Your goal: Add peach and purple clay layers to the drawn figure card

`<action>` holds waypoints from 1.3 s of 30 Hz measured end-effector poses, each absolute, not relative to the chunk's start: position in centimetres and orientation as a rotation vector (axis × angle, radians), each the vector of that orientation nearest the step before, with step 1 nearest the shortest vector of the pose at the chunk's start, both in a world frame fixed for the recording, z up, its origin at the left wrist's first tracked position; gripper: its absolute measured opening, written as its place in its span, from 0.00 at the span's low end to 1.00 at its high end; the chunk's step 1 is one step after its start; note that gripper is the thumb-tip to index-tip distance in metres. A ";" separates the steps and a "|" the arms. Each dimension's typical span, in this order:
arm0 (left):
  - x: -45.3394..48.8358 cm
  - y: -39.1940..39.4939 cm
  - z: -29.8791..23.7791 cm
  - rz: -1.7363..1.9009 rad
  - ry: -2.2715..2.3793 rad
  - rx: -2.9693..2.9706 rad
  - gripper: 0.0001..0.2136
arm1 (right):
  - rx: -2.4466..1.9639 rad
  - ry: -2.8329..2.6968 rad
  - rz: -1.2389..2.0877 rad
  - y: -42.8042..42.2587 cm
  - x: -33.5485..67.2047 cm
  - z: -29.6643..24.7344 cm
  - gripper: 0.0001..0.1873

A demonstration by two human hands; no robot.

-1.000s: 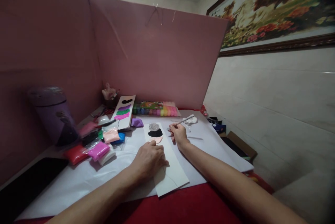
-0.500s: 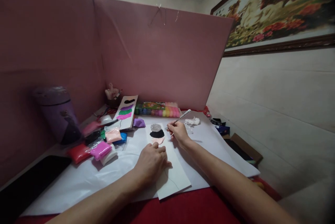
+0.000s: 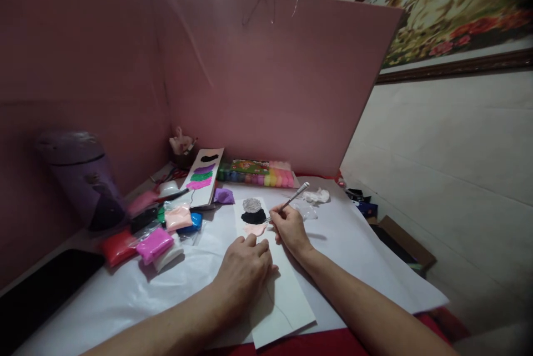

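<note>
A long white card (image 3: 283, 311) lies on the white sheet, with a grey textured patch (image 3: 251, 205), a black patch (image 3: 253, 216) and a pale peach patch (image 3: 255, 229) at its far end. In my right hand (image 3: 289, 228) is a slim silver pen-like tool (image 3: 296, 195), pinched between the fingers. Its tip is at the right edge of the black and peach patches. My left hand (image 3: 245, 264) rests on the card just below the peach patch, fingers bent and thumb apart, with nothing visible in it. Its palm side is hidden.
Bagged coloured clay (image 3: 155, 245) lies in a pile at left, beside a purple tumbler (image 3: 83, 184) and a dark flat object (image 3: 45, 295). Behind are a second painted card (image 3: 204, 195), a purple lump (image 3: 224, 196) and a clay pack (image 3: 258, 173). White crumpled material (image 3: 316, 196) lies right.
The view has shifted slightly. My right hand has drawn the tool's tip a little lower, from beside the black patch toward the peach one. My left hand stays on the card.
</note>
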State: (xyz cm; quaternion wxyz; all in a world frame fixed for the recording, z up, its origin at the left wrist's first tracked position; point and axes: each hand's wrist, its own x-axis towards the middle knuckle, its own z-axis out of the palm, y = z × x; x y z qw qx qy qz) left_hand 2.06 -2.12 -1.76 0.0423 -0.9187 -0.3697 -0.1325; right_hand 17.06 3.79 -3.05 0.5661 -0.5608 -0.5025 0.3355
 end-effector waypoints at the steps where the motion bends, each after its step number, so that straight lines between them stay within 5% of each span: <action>1: 2.0 -2.1 -1.8 -0.414 -1.120 -2.814 0.09 | -1.344 -1.177 0.748 3.8 17.1 -3.1 0.10; 9: 1.8 -2.0 -1.9 -0.493 -1.085 -2.805 0.07 | -1.348 -1.305 0.535 3.9 17.5 -3.2 0.09; 26: 1.6 -1.6 -2.3 -0.385 -1.038 -2.812 0.08 | -1.100 -1.088 1.050 4.4 16.5 -3.6 0.11; 39: 1.7 -1.5 -2.4 -0.361 -1.052 -2.808 0.08 | -1.131 -1.133 0.978 4.8 16.6 -4.0 0.09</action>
